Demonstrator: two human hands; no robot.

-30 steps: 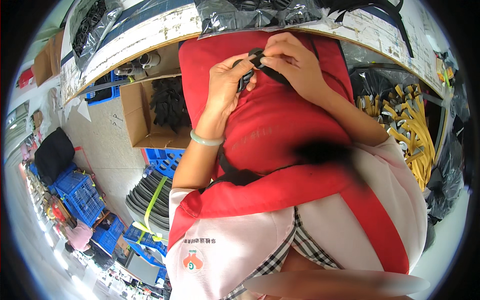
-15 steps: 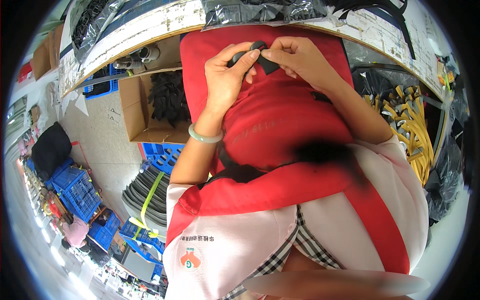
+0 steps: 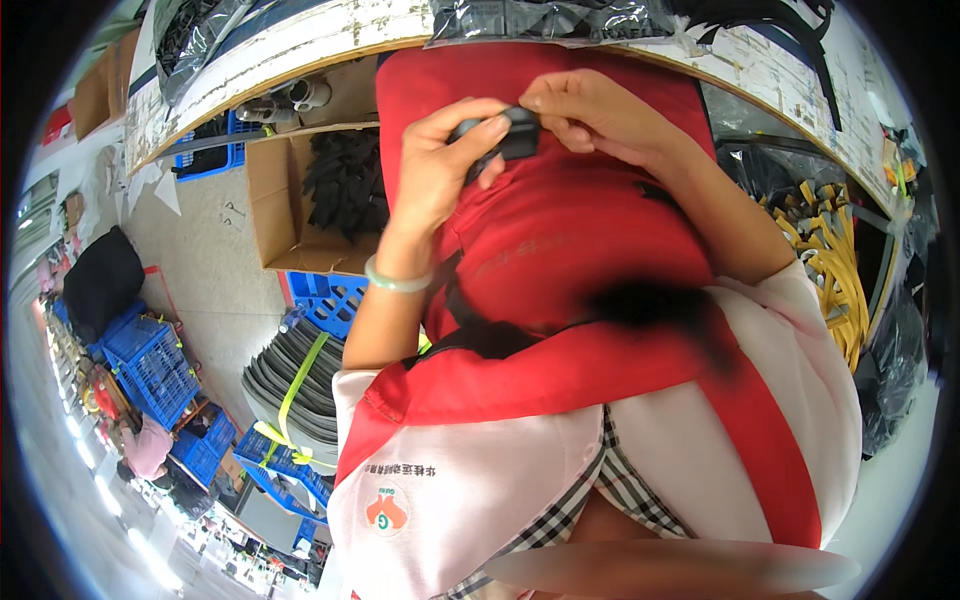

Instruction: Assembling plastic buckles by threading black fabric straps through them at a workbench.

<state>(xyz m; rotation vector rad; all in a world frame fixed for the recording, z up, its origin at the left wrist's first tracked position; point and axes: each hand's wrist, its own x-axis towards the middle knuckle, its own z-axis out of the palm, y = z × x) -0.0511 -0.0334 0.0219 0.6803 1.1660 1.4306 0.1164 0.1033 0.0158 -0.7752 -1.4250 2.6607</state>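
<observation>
Over my red apron [image 3: 590, 200], my left hand [image 3: 440, 155] grips a short, folded black strap [image 3: 518, 140] between thumb and fingers. The strap is wide and flat at its right end, with part of it curled behind my left thumb. My right hand [image 3: 590, 115] meets its upper edge in a pinch, thumb against forefinger. What lies between those right fingertips is too small to make out clearly. Both hands are raised close to the near edge of the white worktable [image 3: 370, 50].
Clear plastic bags of black parts [image 3: 550, 22] lie along the worktable, and black straps [image 3: 825, 70] hang off its right side. An open cardboard box [image 3: 275, 205] of black strips stands left below. Yellow straps [image 3: 835, 290] hang at right; bundled grey strips [image 3: 290, 385] and blue crates [image 3: 150, 370] are at left.
My left hand has tilted, turning the black strap's flat end more level. The right fingers have shifted from its front face to its upper edge. My view has moved slightly.
</observation>
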